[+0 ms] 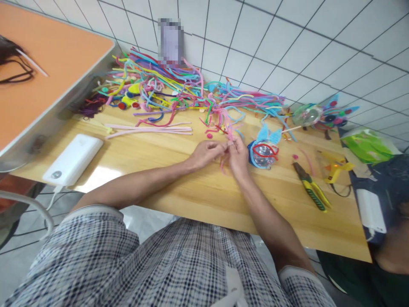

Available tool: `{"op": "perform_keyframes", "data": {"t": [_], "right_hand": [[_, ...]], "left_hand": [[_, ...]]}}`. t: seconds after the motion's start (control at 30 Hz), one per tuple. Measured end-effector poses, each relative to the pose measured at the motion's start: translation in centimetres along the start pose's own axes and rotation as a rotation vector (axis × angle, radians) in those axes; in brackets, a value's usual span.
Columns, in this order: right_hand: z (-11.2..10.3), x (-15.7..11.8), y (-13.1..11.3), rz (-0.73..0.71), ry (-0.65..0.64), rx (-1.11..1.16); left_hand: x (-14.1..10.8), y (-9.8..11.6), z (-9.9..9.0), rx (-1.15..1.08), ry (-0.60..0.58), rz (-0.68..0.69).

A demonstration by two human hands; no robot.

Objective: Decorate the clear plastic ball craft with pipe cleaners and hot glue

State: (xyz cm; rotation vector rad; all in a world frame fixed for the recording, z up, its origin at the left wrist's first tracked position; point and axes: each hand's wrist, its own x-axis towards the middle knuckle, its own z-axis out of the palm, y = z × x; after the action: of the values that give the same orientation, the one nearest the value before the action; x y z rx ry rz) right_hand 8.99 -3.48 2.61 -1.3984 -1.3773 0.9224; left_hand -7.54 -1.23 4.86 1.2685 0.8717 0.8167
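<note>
Head view: left grip (pixel 207 155) and right grip (pixel 238 156) pinch pink strands (pixel 229 129).

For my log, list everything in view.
Wooden table: one, tan, centre
Side table: one, orange, left
Tiled wall: one, white, behind
Pipe cleaners: many, mixed, by wall
Pale strips: several, pink, left
Decorated balls: at least two, clear, right
Pliers: one, yellow and green, right
Yellow object: one, right of pliers
Power banks: two, white, either side
Cord: some, black, side table
Packet: one, green, far right
Blurred rectangle: one, greyish, against wall
Small discs: at least two, pink, table
Other person's limb: one, right edge
Checked garment: one, grey-white, bottom
Left hand: one, at pink strands
Right hand: one, same strands
</note>
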Motion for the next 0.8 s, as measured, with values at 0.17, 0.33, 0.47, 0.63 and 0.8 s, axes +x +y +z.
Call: {"op": "perform_keyframes", "data": {"t": [0.17,0.33,0.47,0.63,0.8], "right_hand": [[-0.4,-2.6,-2.1,0.031,-0.061,0.141],[-1.3,-5.2,-3.1,0.13,-0.252,0.27],[-4.2,-7.4,-3.2,0.204,-0.326,0.267],[-9.2,-10.3,-2.6,0.17,-0.332,0.141],[-14.3,-12.3,-2.3,0.053,-0.212,-0.042]], "left_hand": [[0.2,2.4,-0.5,-0.281,0.018,-0.123],[-0.2,3.2,0.3,-0.396,-0.175,-0.216],[-1.2,3.9,1.9,-0.347,-0.063,-0.156],[-3.1,5.7,5.1,-0.234,0.048,-0.041],[-4.5,7.6,9.2,-0.161,0.094,0.08]]}}
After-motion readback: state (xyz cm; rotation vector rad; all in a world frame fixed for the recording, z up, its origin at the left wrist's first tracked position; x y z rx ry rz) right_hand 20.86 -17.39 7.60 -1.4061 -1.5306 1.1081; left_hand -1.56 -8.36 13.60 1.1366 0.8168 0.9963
